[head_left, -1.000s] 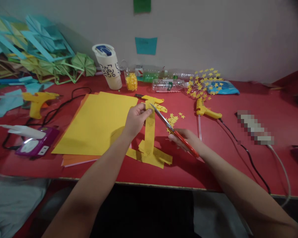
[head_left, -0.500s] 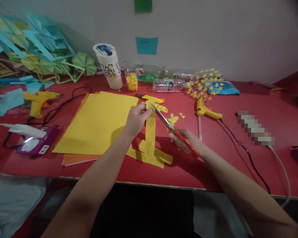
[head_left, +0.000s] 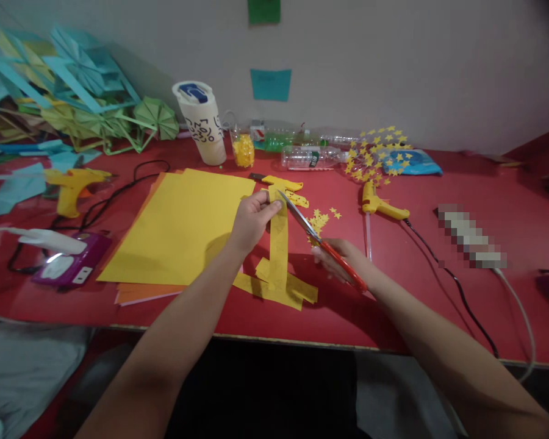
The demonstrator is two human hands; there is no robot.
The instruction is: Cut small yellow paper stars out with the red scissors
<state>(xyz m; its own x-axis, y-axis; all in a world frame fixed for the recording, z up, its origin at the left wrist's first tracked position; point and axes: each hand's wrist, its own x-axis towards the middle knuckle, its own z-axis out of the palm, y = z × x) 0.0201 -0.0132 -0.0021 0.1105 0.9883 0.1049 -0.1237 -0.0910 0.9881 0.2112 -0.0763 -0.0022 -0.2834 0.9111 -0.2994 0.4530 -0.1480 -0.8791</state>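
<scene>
yellow paper, cut as a long strip [head_left: 279, 256], stands just right of the landmark, the stack of sheets [head_left: 178, 228], which is yellow on top with orange edges below. the left hand [head_left: 251, 222], at the stack's right edge, pinches the strip's upper end between thumb and fingers. the right hand [head_left: 341, 259], farther right of the stack, is curled around the red handles of the scissors [head_left: 344, 265]; the blades slant up toward the stack, with the tips at the strip's upper end, close to the left thumb. whether the blades are fully closed cannot be told.

yellow offcuts [head_left: 297, 290] lie by the stack's lower right corner, at the strip's lower end. a yellow-handled cutter [head_left: 283, 182] lies at the stack's upper right corner; small paper stars [head_left: 319, 219] are heaped farther right. beyond the stack are a white tumbler [head_left: 204, 131] and a clear cup [head_left: 244, 150] holding yellow pieces. one yellow glue gun [head_left: 73, 186] is left of the stack, above a purple power strip [head_left: 75, 262]; another glue gun [head_left: 379, 206] is well to its right.
</scene>
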